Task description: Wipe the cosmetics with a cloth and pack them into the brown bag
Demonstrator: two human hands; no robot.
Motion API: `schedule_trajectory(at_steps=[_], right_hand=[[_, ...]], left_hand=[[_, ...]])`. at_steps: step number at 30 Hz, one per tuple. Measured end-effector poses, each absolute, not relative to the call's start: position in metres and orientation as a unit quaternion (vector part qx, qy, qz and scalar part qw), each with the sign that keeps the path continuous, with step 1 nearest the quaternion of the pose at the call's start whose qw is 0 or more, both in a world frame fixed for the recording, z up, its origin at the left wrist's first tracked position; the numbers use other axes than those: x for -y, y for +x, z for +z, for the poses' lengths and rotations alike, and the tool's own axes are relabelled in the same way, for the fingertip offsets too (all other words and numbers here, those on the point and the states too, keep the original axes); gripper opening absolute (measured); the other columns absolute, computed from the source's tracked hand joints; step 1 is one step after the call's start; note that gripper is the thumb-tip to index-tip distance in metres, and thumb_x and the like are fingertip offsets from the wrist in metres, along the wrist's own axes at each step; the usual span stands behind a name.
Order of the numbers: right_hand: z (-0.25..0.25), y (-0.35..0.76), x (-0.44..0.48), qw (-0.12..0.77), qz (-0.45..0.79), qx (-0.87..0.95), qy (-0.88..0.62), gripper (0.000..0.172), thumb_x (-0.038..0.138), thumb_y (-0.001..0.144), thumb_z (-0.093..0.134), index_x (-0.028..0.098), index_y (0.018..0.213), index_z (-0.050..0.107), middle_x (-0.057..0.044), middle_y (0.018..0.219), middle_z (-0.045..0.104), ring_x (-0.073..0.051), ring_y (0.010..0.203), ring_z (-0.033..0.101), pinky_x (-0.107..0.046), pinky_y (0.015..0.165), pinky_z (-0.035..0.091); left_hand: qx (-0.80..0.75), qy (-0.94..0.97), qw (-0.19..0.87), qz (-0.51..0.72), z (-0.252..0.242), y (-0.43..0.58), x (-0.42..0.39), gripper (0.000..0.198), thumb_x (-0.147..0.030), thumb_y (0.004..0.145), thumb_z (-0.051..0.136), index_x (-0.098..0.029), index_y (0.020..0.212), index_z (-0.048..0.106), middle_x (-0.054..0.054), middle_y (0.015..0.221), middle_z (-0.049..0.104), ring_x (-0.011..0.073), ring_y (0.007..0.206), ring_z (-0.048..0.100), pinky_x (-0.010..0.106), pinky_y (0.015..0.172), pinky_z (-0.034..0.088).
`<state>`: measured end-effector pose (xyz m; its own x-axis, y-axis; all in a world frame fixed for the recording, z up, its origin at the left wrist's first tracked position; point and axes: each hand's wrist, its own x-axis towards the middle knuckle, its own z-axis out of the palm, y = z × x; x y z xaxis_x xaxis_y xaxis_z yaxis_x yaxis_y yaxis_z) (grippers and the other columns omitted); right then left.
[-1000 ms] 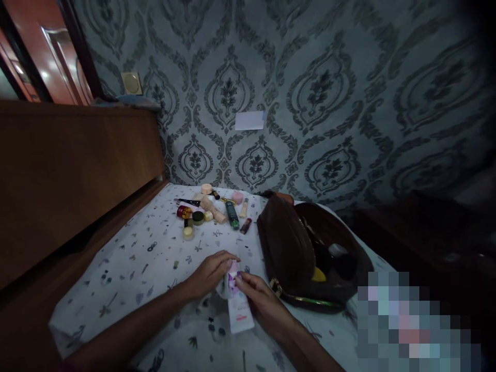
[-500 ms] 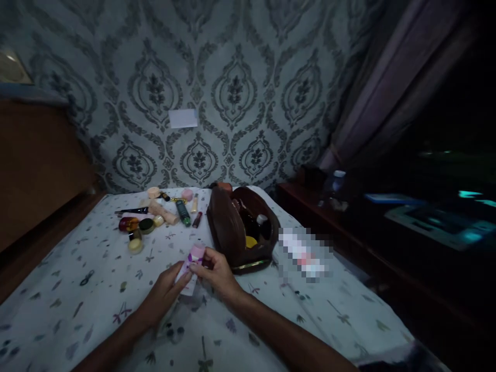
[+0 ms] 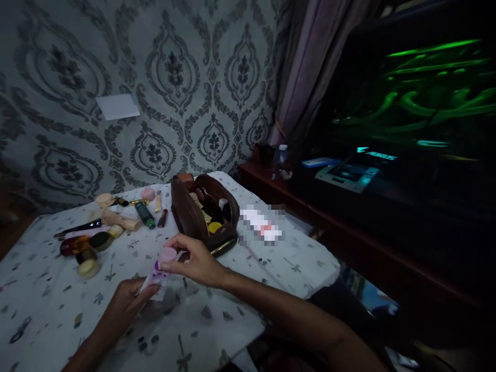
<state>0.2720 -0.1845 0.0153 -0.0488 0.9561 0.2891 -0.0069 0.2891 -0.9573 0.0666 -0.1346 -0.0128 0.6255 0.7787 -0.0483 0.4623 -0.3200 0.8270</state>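
Head view | left hand (image 3: 129,299) clamped on tube (image 3: 158,281), lower part | right hand (image 3: 194,262) pinched by its cap (image 3: 168,253) | tube above sheet (image 3: 209,320), before bag (image 3: 184,206) | light, even pressure advisable

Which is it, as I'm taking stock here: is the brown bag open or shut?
Open: the brown bag gapes at the top, and a yellow item shows inside.

Back wall (image 3: 174,72) is showing a grey scroll pattern; 1 white card (image 3: 118,107) is sticking to it. Purplish curtain (image 3: 298,72) is hanging in the corner. Reddish ledge (image 3: 253,173) is running beneath. Dark panel (image 3: 426,98) at right is glowing green. Room is lying dim.
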Motion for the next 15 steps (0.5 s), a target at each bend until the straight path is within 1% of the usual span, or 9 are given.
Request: schedule_trajectory(at_steps=[2,5,7,10,12,15], right_hand=[[0.02,0.284,0.192,0.53,0.394,0.612,-0.436,0.032,0.041,0.073,0.078,0.017,0.091,0.065,0.003,0.081,0.059,-0.01,0.07,0.05,-0.022,0.065,0.04],[0.026,0.303,0.205,0.512,0.38,0.644,-0.423,0.034,0.035,0.076,0.075,0.019,0.105,0.067,0.002,0.086,0.059,-0.01,0.073,0.05,-0.021,0.064,0.04],[0.033,0.314,0.216,0.497,0.399,0.661,-0.395,0.035,0.033,0.079,0.074,0.02,0.111,0.068,-0.001,0.094,0.06,-0.012,0.081,0.053,-0.021,0.066,0.042],[0.044,0.328,0.232,0.468,0.419,0.675,-0.386,0.031,0.033,0.081,0.073,0.019,0.109,0.071,-0.004,0.101,0.058,-0.014,0.088,0.057,-0.022,0.07,0.047],[0.05,0.335,0.243,0.461,0.416,0.682,-0.385,0.03,0.033,0.083,0.072,0.019,0.109,0.07,-0.005,0.103,0.058,-0.015,0.092,0.059,-0.023,0.072,0.05],[0.05,0.34,0.254,0.476,0.341,0.712,-0.387,0.031,0.033,0.083,0.073,0.017,0.11,0.069,-0.007,0.103,0.062,-0.016,0.092,0.061,-0.026,0.075,0.052]], left_hand=[[-0.386,0.781,0.456,0.182,-0.005,0.071,0.136,0.056,-0.071,0.073,0.058,-0.018,0.054,0.051,-0.001,0.052,0.048,0.0144,0.055,0.048,0.024,0.055,0.04],[-0.403,0.737,0.51,0.184,0.002,0.077,0.14,0.049,-0.067,0.068,0.067,-0.018,0.066,0.064,0.001,0.064,0.061,0.0178,0.064,0.057,0.025,0.06,0.047],[-0.432,0.69,0.548,0.193,0.002,0.079,0.145,0.049,-0.066,0.065,0.071,-0.018,0.073,0.068,0.001,0.064,0.063,0.017,0.061,0.057,0.026,0.057,0.048],[-0.469,0.616,0.599,0.201,0.0,0.085,0.154,0.055,-0.068,0.064,0.07,-0.017,0.081,0.068,-0.001,0.059,0.063,0.0152,0.053,0.054,0.026,0.053,0.047],[-0.477,0.588,0.624,0.196,0.0,0.094,0.16,0.059,-0.074,0.061,0.069,-0.017,0.078,0.066,-0.001,0.054,0.062,0.0144,0.047,0.052,0.025,0.048,0.044],[-0.448,0.582,0.654,0.179,0.002,0.111,0.167,0.062,-0.079,0.062,0.065,-0.017,0.059,0.057,-0.002,0.043,0.054,0.0116,0.04,0.046,0.023,0.044,0.038]])
